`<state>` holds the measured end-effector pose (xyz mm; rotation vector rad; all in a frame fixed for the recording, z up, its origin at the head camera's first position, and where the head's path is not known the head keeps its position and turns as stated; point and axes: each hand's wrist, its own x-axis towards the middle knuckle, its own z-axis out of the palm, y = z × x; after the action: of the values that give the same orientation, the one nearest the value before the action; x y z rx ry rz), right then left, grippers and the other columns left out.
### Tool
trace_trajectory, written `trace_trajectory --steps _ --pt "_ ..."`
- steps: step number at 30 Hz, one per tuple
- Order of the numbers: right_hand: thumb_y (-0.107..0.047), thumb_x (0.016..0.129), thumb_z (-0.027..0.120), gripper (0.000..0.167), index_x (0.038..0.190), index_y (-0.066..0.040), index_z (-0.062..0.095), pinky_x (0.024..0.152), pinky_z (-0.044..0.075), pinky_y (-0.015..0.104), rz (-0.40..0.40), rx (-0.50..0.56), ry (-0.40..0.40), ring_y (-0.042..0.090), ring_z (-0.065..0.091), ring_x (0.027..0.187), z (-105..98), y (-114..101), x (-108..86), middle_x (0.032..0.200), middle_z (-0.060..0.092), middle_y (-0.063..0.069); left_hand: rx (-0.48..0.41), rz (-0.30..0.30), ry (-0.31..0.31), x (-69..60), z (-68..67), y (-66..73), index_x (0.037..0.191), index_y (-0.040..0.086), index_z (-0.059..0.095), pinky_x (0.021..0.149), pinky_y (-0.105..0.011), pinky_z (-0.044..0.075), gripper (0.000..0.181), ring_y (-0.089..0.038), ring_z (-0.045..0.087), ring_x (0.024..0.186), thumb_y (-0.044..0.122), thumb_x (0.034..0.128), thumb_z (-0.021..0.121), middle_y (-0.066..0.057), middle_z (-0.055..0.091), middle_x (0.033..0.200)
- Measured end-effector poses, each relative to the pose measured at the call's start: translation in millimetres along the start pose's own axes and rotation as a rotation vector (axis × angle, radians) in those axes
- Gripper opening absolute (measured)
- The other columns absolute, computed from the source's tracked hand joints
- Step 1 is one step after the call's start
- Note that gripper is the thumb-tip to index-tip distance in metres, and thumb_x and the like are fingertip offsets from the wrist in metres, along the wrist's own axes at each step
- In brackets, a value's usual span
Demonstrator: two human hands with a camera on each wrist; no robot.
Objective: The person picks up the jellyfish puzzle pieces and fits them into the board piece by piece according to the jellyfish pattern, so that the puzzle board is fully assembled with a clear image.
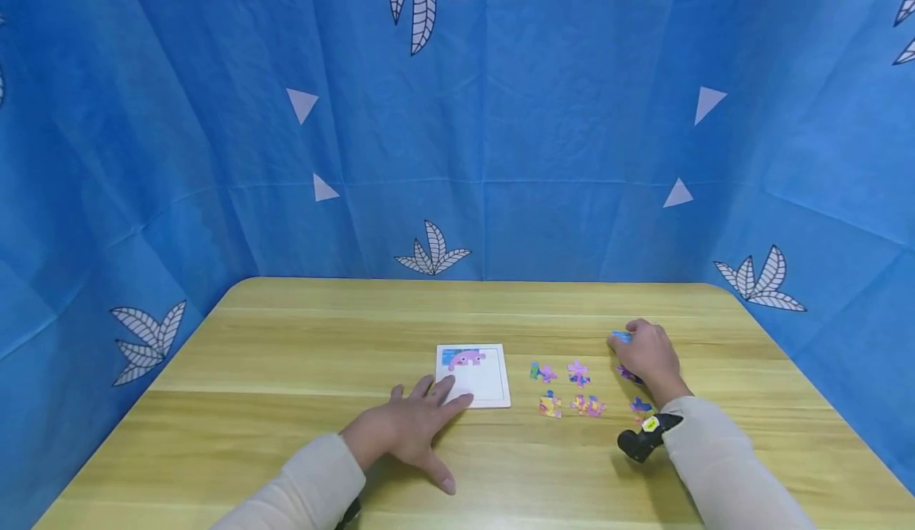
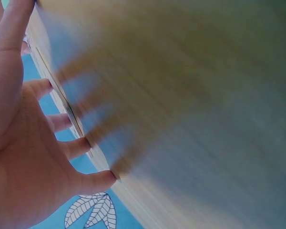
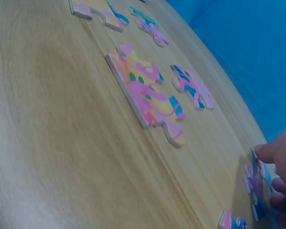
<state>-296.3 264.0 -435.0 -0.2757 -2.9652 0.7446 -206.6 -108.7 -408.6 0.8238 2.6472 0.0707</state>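
Note:
A white square puzzle board [image 1: 489, 387] lies on the table, with joined blue and pink pieces [image 1: 465, 357] along its upper left. The left hand [image 1: 411, 428] is spread palm down, its fingertips resting at the board's lower left; in the left wrist view the hand [image 2: 33, 152] has its fingers apart. Off to the right, the right hand [image 1: 649, 359] pinches a blue puzzle piece [image 1: 621, 336] between thumb and finger. The right wrist view shows part of that hand [image 3: 282, 167] at the lower right, partly covering pieces there.
Loose puzzle pieces lie between board and right hand: a green and pink one [image 1: 545, 372], a pink one [image 1: 579, 373] and yellow ones [image 1: 550, 404]. A dark blue piece [image 1: 639, 406] lies near the right wrist. Blue curtain [image 1: 500, 117] hangs behind the wooden table [image 1: 322, 315].

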Motion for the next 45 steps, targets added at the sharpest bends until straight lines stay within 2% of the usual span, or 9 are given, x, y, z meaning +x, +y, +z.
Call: trace_trajectory --steps 10,20,29,32,38,42,45 --pt "-0.039 0.093 0.053 0.06 0.129 0.008 0.046 0.08 0.044 0.056 0.047 -0.018 -0.013 0.046 0.049 0.105 -1.4 2.0 -2.9 0.119 0.047 0.033 -0.007 -0.004 -0.006 -0.5 -1.0 1.4 0.151 0.032 0.017 0.104 -0.07 0.018 0.116 -0.04 0.012 0.143 0.076 0.0566 0.068 -0.01 0.011 0.159" --pt "-0.036 0.092 0.056 0.054 0.125 0.005 0.046 0.077 0.043 0.054 0.045 0.005 0.03 0.045 0.051 0.1 3.2 2.2 -2.5 0.115 0.05 0.03 -0.002 -0.007 -0.005 -1.4 -2.3 1.9 0.151 0.031 0.017 0.104 -0.069 0.018 0.116 -0.039 0.012 0.143 0.075 0.0569 0.069 -0.01 0.011 0.159" --pt "-0.031 0.092 0.055 0.049 0.127 0.0 0.041 0.072 0.042 0.047 0.034 0.065 0.046 0.042 0.057 0.095 6.2 1.5 -2.1 0.113 0.06 0.027 -0.004 -0.011 -0.011 -2.0 -2.5 2.5 0.151 0.031 0.017 0.105 -0.069 0.018 0.116 -0.039 0.012 0.143 0.075 0.0566 0.069 -0.009 0.011 0.159" --pt "-0.027 0.094 0.051 0.044 0.127 0.0 0.042 0.07 0.043 0.045 0.024 0.099 0.056 0.038 0.058 0.087 6.5 0.6 -2.8 0.11 0.061 0.026 -0.002 -0.011 -0.009 -2.0 -2.4 2.6 0.151 0.031 0.017 0.105 -0.069 0.019 0.116 -0.039 0.012 0.143 0.075 0.0567 0.069 -0.009 0.011 0.159" --pt "-0.022 0.096 0.046 0.034 0.123 0.0 0.045 0.056 0.043 0.032 -0.022 0.171 0.087 0.019 0.059 0.058 5.3 -6.3 -6.2 0.1 0.067 0.021 -0.002 -0.009 -0.009 -1.3 -2.2 2.2 0.151 0.031 0.017 0.104 -0.069 0.019 0.116 -0.039 0.012 0.143 0.074 0.0572 0.069 -0.01 0.011 0.159" --pt "-0.021 0.097 0.046 0.032 0.121 0.0 0.047 0.054 0.042 0.031 -0.054 0.187 0.097 0.021 0.061 0.065 5.9 -13.8 -8.6 0.098 0.068 0.019 -0.002 -0.007 -0.008 -0.7 -2.0 2.2 0.151 0.031 0.018 0.104 -0.069 0.02 0.116 -0.039 0.012 0.143 0.074 0.0572 0.07 -0.01 0.011 0.159" --pt "-0.022 0.097 0.047 0.031 0.12 -0.001 0.048 0.06 0.042 0.033 -0.073 0.199 0.093 0.025 0.062 0.074 6.9 -20.5 -10.4 0.096 0.067 0.018 0.0 -0.008 -0.008 -0.6 -2.1 2.5 0.151 0.031 0.017 0.104 -0.069 0.019 0.117 -0.039 0.012 0.143 0.075 0.0566 0.07 -0.01 0.012 0.158"
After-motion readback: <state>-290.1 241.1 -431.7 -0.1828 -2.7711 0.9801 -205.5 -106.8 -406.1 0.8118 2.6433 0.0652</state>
